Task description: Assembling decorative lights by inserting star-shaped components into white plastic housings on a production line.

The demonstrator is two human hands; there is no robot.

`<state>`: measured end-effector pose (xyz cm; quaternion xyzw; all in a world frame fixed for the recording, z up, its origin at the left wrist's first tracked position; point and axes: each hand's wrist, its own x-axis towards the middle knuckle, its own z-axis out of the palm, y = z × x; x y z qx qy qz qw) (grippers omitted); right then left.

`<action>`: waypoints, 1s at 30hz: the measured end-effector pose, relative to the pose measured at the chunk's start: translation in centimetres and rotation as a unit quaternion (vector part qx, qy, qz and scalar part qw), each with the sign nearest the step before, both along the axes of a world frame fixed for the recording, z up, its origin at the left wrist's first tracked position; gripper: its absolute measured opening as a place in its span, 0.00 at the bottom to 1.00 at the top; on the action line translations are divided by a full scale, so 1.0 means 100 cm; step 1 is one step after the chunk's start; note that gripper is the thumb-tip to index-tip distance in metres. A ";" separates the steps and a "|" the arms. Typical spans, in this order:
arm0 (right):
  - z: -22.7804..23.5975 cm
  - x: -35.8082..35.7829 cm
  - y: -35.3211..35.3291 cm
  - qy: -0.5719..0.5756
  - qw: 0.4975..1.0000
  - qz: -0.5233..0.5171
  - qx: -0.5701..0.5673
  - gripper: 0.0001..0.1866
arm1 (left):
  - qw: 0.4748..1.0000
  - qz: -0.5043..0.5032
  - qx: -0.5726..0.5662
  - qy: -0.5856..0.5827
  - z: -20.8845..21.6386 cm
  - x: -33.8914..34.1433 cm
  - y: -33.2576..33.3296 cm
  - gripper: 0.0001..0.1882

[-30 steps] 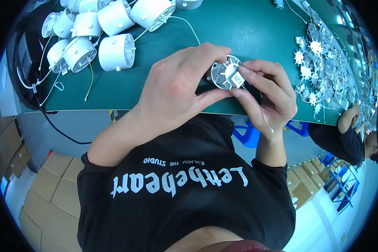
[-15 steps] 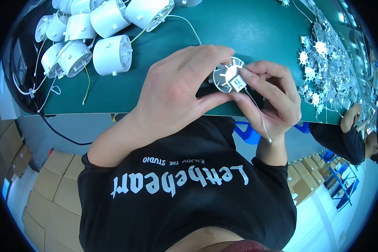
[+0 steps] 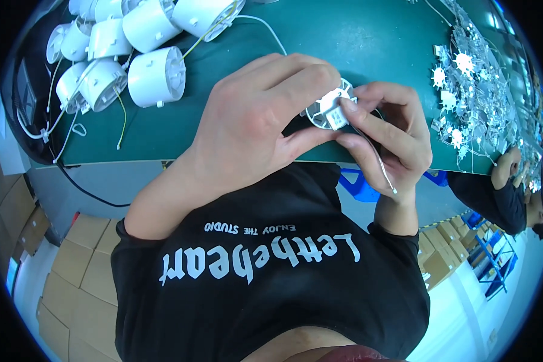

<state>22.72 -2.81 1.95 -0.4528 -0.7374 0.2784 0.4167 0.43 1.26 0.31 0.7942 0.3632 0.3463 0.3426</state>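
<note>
My left hand (image 3: 256,111) is wrapped round a small round white plastic housing (image 3: 315,116), with thumb and fingers at its rim. Spokes show inside the opening, along with a bright star-shaped plate (image 3: 330,100). A small white rectangular block (image 3: 337,118) with a printed label lies tilted over the plate. My right hand (image 3: 398,130) pinches that block with its fingertips. From the block a thin wire (image 3: 377,155) hangs down across my right palm, ending in a tiny plug. My left fingers hide much of the housing.
Several white cylindrical housings (image 3: 157,78) with wires stand at the left of the green table (image 3: 356,36). A heap of star-shaped plates with wires (image 3: 464,96) covers the right side. Another person's arm (image 3: 505,172) reaches that heap. Cardboard boxes (image 3: 72,271) and a blue stool (image 3: 359,186) are below.
The block has turned and tilted slightly in my right fingers. My left fingers have moved further over the housing's rim, and the wire's plug has swung a little right and up.
</note>
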 end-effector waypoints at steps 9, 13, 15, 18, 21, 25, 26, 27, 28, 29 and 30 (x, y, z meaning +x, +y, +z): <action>-0.004 0.015 -0.009 -0.171 0.983 -0.056 0.019 0.12 | 1.000 0.001 0.024 -0.006 0.001 0.000 0.001 0.28; 0.000 0.024 -0.006 -0.207 0.977 -0.043 0.030 0.17 | 0.999 0.000 0.035 -0.010 -0.002 -0.001 0.000 0.28; 0.010 0.027 0.000 -0.172 0.984 -0.036 0.001 0.18 | 0.999 0.005 0.044 -0.012 -0.002 -0.002 -0.001 0.29; 0.021 0.026 0.004 -0.098 0.993 -0.023 -0.060 0.22 | 0.996 -0.010 0.085 -0.033 -0.006 0.000 -0.002 0.29; 0.023 0.013 -0.001 0.244 0.921 0.003 -0.302 0.25 | 0.985 -0.047 0.151 -0.073 -0.004 0.006 -0.002 0.29; 0.030 0.023 0.009 0.286 0.907 0.045 -0.306 0.24 | 0.973 0.022 -0.019 -0.229 0.011 0.015 -0.007 0.27; 0.031 0.023 0.011 0.285 0.908 0.048 -0.303 0.24 | 0.958 0.000 -0.154 -0.243 0.014 0.011 -0.004 0.28; 0.033 0.022 0.011 0.271 0.912 0.036 -0.307 0.24 | 0.924 -0.021 -0.286 -0.254 0.017 0.007 -0.002 0.29; 0.035 0.020 0.012 0.257 0.916 0.027 -0.308 0.23 | 0.874 -0.041 -0.409 -0.259 0.021 0.004 0.000 0.30; 0.038 0.018 0.014 0.242 0.920 0.019 -0.308 0.23 | 0.877 -0.038 -0.402 -0.262 0.022 0.004 0.001 0.30; 0.043 0.017 0.015 0.237 0.924 0.021 -0.298 0.23 | 0.874 -0.044 -0.401 -0.273 0.022 0.005 0.002 0.30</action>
